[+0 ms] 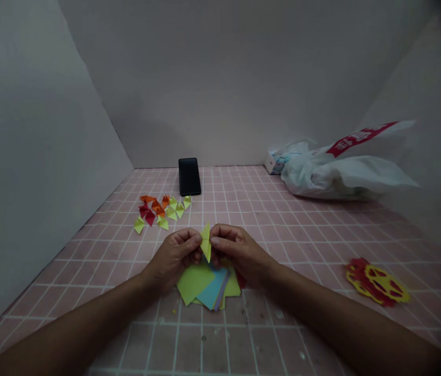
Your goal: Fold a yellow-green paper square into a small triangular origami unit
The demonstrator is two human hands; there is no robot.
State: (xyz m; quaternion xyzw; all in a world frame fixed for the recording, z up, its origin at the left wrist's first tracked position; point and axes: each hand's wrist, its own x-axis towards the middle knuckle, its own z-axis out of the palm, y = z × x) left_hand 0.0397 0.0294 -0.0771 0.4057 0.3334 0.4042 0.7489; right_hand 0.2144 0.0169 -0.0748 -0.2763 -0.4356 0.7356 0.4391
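Between my two hands stands a small folded piece of yellow paper [206, 242], pointed at top and bottom. My left hand [179, 253] pinches its left edge between thumb and fingers. On its right side, the thumb and curled fingers of my right hand [238, 248] close on the other edge. Directly beneath my hands lies a fanned stack of coloured paper sheets [194, 282], with yellow-green, blue and purple showing. A bit of red paper [241, 281] peeks out under my right wrist. The fingertips behind the folded paper are partly hidden.
Several small folded paper pieces [157, 209] in orange, red and yellow lie at the left. Behind them is a black phone [189, 176]. A white plastic bag [333, 175] and a tissue box [277, 161] sit back right. Red and yellow cut-outs [379, 283] lie right.
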